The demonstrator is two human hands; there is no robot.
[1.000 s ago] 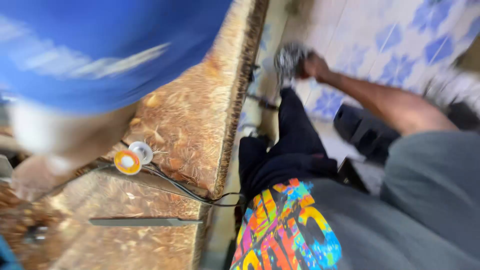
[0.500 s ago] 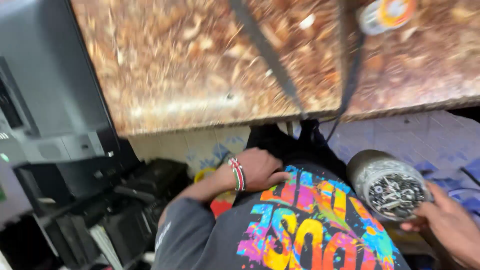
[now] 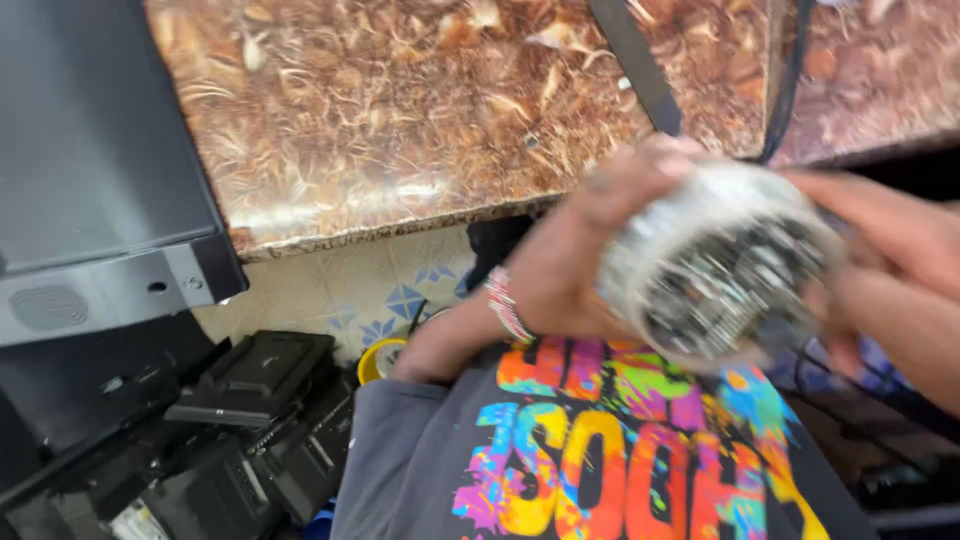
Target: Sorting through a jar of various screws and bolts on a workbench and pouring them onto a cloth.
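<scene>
Below the edge of a brown marbled counter point(image 3: 400, 130), in front of the person's chest, both hands hold one round metal part point(image 3: 715, 265). The part is a short cylinder, silvery on its ribbed side, with a dark open face that shows a ring of small metal pieces; motion blur hides finer detail. The left hand point(image 3: 590, 245) wraps the part's left side, fingers curled over its top rim and clamped on it; a striped red and white wristband point(image 3: 505, 305) sits on that wrist. The right hand point(image 3: 880, 270) closes on the part's right side, fingers against the rim and face, and it too grips the part. The part hangs clear of the counter, above a grey shirt point(image 3: 620, 450) printed with bright multicoloured letters. On the counter a flat dark strap point(image 3: 635, 65) runs diagonally toward the hands, and a black cable point(image 3: 790, 75) drops over the edge beside it. At far left a black device point(image 3: 90, 170) with a grey front lip overhangs the counter's corner. Under it, on the floor, lies a pile of black plastic housings point(image 3: 250, 420), stacked loosely and overlapping; whether any holds contents cannot be told. Beside the pile, against the left forearm, stands a small yellow round tub point(image 3: 378, 358), mostly hidden by the sleeve; its contents are not visible. The floor there is pale tile point(image 3: 350, 295) with a blue flower pattern. More dark cables point(image 3: 880, 400) lie at lower right.
</scene>
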